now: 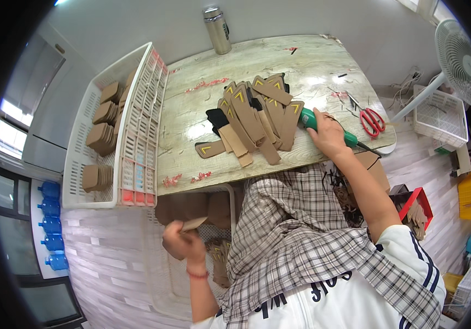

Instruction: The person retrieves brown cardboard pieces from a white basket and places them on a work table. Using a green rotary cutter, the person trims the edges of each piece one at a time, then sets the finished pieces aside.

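Observation:
My right hand (327, 133) is wrapped round a green corded power tool (307, 118) at the table's right front; its exact kind is unclear. The tool's left end lies beside a loose pile of brown strap-like pieces (246, 112) with yellow angle marks, some with black ends. Low on the left, my left hand (185, 242), slightly blurred, grips a flat brown piece (194, 223). That hand is over a white crate (161, 274) below the table edge, where more marked brown pieces (220, 257) lie. Red-handled scissors (372, 122) rest right of my right hand.
A tall white crate (119, 181) with stacks of brown pieces (101, 137) stands along the table's left side. At the back of the table (191, 148) is a steel flask (217, 30). A white fan (463, 63) and a red-edged box (419, 211) are to the right.

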Demonstrator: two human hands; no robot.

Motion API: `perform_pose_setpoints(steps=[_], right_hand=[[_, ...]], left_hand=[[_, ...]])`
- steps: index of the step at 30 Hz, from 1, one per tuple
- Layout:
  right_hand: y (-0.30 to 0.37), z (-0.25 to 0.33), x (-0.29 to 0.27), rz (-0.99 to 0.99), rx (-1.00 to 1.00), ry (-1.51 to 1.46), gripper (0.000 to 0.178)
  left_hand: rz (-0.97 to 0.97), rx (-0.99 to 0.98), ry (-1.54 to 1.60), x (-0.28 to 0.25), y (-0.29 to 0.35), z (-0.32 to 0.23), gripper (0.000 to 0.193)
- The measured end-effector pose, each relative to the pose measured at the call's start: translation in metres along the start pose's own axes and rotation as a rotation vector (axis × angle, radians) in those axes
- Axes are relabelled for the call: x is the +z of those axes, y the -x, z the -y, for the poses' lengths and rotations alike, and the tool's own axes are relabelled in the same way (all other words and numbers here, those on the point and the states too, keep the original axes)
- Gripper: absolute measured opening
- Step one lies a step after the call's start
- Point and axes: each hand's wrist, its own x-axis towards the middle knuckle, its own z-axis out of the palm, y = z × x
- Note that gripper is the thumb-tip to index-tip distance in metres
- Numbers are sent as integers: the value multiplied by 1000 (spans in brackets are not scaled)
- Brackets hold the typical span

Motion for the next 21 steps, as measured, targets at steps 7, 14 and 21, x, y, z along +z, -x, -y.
perform_pose_setpoints(steps=[7,14,21], right_hand=[[1,-28,-20,125,125,-106,52],[37,-51,-54,245,394,-674,43],[88,-54,-41,118,320,-757,60]], left_hand=[[272,709,319,194,-138,-128,34],[768,822,139,210,-127,-145,68],[151,-83,185,198,-88,-124,27]])
